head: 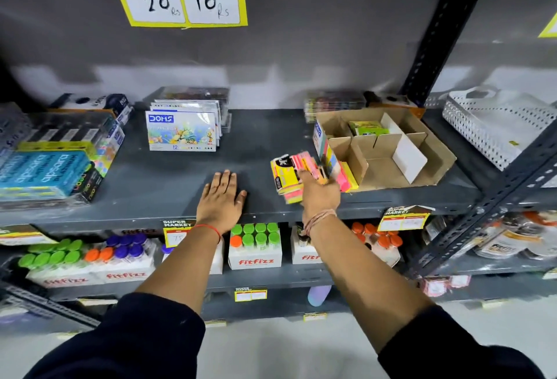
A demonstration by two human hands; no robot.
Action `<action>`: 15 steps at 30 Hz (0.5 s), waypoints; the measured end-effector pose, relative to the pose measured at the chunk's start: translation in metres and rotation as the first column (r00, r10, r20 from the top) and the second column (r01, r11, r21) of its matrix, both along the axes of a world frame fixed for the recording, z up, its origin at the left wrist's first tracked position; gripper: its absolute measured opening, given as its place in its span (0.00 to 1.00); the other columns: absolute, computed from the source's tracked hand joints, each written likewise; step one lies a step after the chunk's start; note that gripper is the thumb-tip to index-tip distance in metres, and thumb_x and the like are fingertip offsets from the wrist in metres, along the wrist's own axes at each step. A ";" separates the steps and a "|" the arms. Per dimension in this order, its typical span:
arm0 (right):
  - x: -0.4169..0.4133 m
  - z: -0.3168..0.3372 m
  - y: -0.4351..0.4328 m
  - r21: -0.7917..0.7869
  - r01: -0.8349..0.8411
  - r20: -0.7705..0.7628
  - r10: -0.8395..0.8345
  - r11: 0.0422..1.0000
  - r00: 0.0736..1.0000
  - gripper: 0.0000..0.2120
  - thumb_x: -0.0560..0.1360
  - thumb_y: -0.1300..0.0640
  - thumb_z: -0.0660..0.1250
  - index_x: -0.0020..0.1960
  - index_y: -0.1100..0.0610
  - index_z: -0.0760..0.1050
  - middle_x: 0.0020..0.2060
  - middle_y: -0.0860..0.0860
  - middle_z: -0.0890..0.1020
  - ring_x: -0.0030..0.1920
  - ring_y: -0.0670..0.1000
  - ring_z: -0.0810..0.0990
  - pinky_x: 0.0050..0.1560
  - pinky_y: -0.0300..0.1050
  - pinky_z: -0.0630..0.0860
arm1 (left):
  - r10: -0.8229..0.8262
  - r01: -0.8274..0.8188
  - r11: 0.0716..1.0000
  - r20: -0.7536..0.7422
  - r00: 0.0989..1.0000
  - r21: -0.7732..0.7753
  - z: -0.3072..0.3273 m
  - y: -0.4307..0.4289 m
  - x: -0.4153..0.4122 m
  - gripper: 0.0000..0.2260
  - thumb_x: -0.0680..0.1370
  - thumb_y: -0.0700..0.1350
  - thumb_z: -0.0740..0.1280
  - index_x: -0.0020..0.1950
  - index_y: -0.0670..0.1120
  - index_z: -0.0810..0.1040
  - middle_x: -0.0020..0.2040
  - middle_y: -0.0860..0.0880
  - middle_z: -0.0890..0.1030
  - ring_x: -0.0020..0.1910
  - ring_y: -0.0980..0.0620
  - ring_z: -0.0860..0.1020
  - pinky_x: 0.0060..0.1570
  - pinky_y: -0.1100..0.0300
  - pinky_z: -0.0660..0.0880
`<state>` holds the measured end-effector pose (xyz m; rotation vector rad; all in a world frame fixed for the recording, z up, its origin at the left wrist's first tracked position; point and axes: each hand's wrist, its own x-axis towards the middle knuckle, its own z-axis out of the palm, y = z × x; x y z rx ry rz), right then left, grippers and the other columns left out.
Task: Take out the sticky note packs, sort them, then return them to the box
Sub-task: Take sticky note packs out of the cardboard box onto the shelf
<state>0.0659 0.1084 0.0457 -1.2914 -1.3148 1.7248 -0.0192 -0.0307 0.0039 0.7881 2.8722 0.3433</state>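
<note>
A brown cardboard box point(434, 149) with dividers sits on the grey shelf point(168, 185), right of centre. One green sticky note pack point(366, 128) lies in its back compartment. More packs point(331, 164) in blue, yellow and pink lean against the box's left wall. A small pile of yellow and pink packs point(286, 176) rests on the shelf just left of them. My right hand point(319, 192) is over that pile, fingers closed on a pink pack point(307, 163), blurred. Flat on the bare shelf to the left rests my left hand point(221, 198), fingers spread.
DOMS colour boxes point(182, 131) stand at the shelf's middle back. Apsara packs point(45, 173) are stacked at the left. A white perforated basket point(494, 125) sits right of the black upright post point(437, 44). Fitfizz bottles point(254, 246) fill the shelf below.
</note>
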 end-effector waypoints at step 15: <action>0.028 -0.016 0.002 0.472 -0.160 0.460 -0.087 0.867 0.884 0.30 0.71 0.40 0.66 0.62 0.62 0.71 0.59 0.61 0.71 0.62 0.62 0.68 0.64 0.55 0.67 | -0.014 0.014 0.999 -0.008 1.000 -0.031 0.000 -0.001 0.001 0.24 0.82 0.51 0.46 0.76 0.44 0.46 0.78 0.46 0.46 0.78 0.49 0.44 0.76 0.53 0.43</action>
